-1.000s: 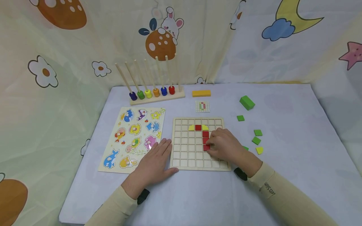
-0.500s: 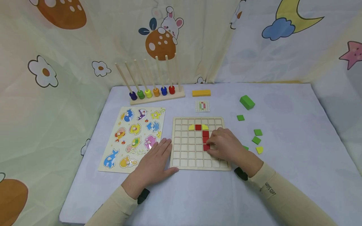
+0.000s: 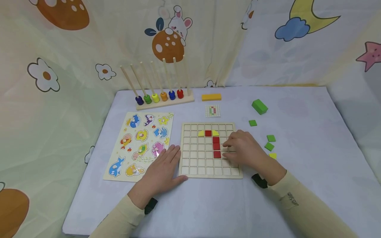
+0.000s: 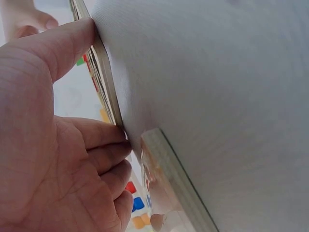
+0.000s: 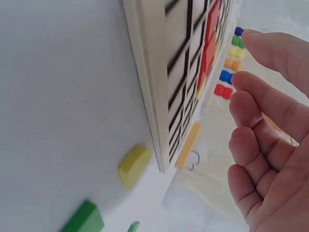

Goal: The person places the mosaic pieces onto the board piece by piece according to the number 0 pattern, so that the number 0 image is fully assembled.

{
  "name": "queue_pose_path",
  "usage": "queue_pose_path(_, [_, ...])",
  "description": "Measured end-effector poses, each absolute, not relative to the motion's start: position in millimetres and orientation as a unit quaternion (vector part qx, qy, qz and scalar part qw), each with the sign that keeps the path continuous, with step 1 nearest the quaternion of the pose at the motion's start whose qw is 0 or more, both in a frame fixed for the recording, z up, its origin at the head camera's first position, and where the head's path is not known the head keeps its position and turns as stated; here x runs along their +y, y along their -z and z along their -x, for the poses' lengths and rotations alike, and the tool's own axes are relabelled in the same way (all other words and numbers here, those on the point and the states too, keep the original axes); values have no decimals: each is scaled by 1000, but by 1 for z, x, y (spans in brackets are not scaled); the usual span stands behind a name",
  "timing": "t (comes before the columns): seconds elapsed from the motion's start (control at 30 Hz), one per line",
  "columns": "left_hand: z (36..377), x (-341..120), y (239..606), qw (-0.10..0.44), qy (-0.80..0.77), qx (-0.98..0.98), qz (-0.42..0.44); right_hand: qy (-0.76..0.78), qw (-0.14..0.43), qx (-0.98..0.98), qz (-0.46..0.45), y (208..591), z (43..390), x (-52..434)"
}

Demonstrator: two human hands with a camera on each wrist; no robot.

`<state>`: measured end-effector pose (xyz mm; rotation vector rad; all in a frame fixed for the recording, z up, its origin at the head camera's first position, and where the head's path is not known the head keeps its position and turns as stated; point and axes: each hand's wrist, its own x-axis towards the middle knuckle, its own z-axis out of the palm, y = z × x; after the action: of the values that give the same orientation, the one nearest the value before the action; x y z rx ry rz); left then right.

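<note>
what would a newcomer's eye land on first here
Probably the red tiles on the grid board, with the right hand just to their right. Next, the left hand at the board's left edge. Then the coloured beads on the peg rack, at the table's back left.

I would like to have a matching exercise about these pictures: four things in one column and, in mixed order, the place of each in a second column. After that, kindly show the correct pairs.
Things
1. Left hand
2. Right hand
3. Pattern card
4. Peg stand

Places
A. Between the orange bar and the grid board
B. Over the right part of the grid board, nothing held
C. Left of the orange bar, with coloured beads on it
D. At the left edge of the grid board, touching it

Pairs: 1-D, 2-B, 3-A, 4-C
</note>
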<state>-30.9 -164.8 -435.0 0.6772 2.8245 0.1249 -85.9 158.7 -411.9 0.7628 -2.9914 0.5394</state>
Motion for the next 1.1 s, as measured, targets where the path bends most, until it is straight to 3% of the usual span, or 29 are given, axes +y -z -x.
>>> queue_pose_path(0.63, [32, -166, 436, 121, -46, 965, -230, -189, 10, -964, -189, 398, 86, 194])
queue_pose_path(1.1, [31, -166, 435, 119, -44, 965, -231, -199, 44, -966, -159, 397, 76, 224])
